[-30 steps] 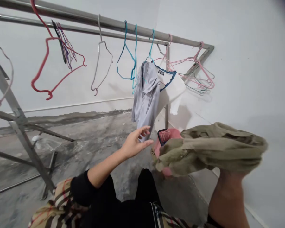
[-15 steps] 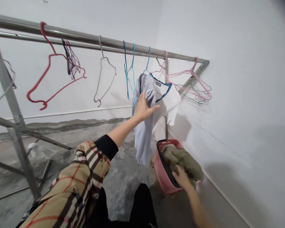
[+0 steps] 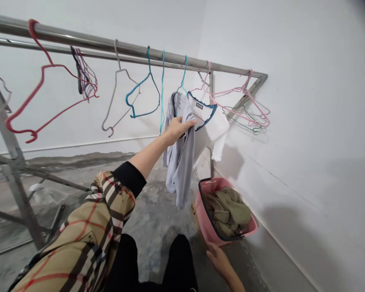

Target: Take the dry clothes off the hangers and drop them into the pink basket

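Grey hoodie (image 3: 180, 170) hangs off a teal hanger (image 3: 183, 73), left hand (image 3: 178, 129) with its grip closed on the fabric; right hand (image 3: 219, 259) sits open by the pink laundry basket (image 3: 209, 229).

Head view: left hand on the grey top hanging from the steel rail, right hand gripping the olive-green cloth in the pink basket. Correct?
No: the right hand isn't gripping the olive-green cloth. It is empty, just below the pink plastic laundry basket, as the head view shows. The left hand on the grey top stands.

Olive garment (image 3: 228, 213) now in pink basket (image 3: 211, 227)
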Motion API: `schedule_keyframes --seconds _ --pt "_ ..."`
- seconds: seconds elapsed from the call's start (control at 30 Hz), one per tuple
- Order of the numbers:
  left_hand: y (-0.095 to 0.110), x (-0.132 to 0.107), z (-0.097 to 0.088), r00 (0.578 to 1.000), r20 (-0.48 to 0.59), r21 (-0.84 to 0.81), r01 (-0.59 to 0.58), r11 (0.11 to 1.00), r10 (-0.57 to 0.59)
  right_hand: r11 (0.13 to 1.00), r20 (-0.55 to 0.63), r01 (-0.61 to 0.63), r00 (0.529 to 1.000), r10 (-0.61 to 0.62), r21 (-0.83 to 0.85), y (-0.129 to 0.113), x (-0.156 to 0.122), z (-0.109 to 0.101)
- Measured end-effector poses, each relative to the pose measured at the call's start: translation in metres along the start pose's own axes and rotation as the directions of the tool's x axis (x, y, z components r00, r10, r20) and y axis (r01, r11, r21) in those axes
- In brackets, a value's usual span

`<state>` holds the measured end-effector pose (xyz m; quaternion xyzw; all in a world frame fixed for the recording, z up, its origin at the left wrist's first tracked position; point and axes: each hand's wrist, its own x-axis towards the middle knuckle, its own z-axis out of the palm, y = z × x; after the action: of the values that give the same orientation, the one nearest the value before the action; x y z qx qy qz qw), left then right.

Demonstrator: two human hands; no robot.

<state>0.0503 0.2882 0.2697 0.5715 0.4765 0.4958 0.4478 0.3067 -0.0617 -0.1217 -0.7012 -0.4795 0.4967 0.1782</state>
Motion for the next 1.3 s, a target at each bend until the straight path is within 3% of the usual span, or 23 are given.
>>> schedule_keyframes --seconds 0.2,0.43,0.57,0.7,0.8,0.93,1.13,1.2,1.3 --pt "0.031 -0.016 -0.013 0.999 0.039 0.096 -0.009 0.995 0.005 1.0 0.022 -0.006 1.0 0.006 -0.003 -0.005 0.002 0.004" --pt "0.042 -0.03 -0.029 0.998 0.056 -0.147 -0.03 0.989 0.039 0.998 0.057 0.015 0.998 -0.012 -0.057 -0.019 -0.007 0.015" --pt "0.035 -0.034 -0.035 0.991 -0.105 -0.177 -0.1 0.979 0.083 0.999 0.008 0.027 1.0 -0.027 -0.046 -0.019 -0.013 0.016" --pt "0.027 -0.038 -0.042 0.917 -0.289 0.161 -0.236 0.958 0.274 0.998 -0.015 0.027 1.0 -0.028 -0.055 -0.017 -0.017 0.018" --pt "0.023 -0.039 -0.05 0.85 -0.338 0.48 -0.212 0.851 0.403 1.0 -0.025 0.015 1.0 -0.016 -0.008 -0.015 -0.021 0.021" --pt "0.018 -0.041 -0.058 0.821 -0.219 0.725 -0.224 0.651 0.527 0.999 -0.022 0.004 1.0 -0.003 0.047 -0.013 -0.026 0.025" --pt "0.005 -0.056 -0.061 0.844 0.078 0.878 -0.31 0.365 0.531 0.999 0.008 -0.001 1.0 0.0 0.032 -0.02 -0.036 0.027" --pt "-0.001 -0.061 -0.061 0.853 0.103 0.897 -0.302 0.323 0.511 1.0 0.016 0.01 1.0 -0.01 0.01 -0.024 -0.037 0.027" --pt "-0.01 -0.065 -0.063 0.87 0.081 0.906 -0.267 0.328 0.487 0.999 0.02 0.034 0.999 -0.034 0.011 -0.029 -0.036 0.028"
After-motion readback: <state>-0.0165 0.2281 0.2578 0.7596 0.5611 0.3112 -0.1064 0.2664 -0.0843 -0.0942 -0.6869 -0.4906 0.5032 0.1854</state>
